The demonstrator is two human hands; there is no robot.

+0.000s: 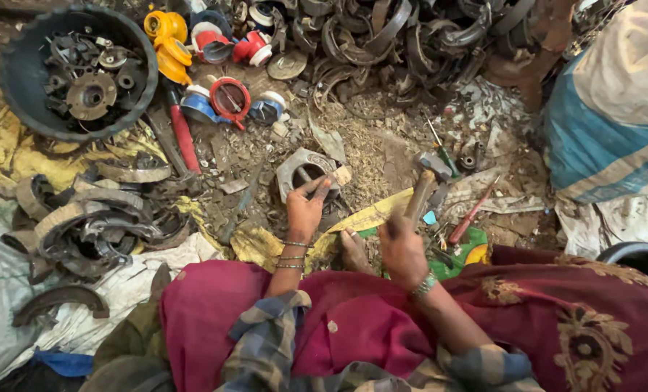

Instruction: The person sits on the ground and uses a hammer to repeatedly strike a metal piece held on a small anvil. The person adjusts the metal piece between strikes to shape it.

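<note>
My left hand (306,208) pinches a short dark metal rod, a punch or chisel (322,190), and holds it against a curved grey metal part (301,165) lying on the littered ground. My right hand (402,250) grips the wooden handle of a hammer (424,185). Its metal head is raised a little to the right of the grey part. My bare foot (354,250) rests between the two hands. Bangles circle my left wrist, and a beaded band sits on my right.
A dark round basin (19,101) of metal parts stands at top left. Curved worn metal shoes pile at left (92,225) and along the top (382,36). Red, yellow and blue parts (215,51), a red-handled tool (185,138), a screwdriver (469,216) and a striped sack (607,123) lie around.
</note>
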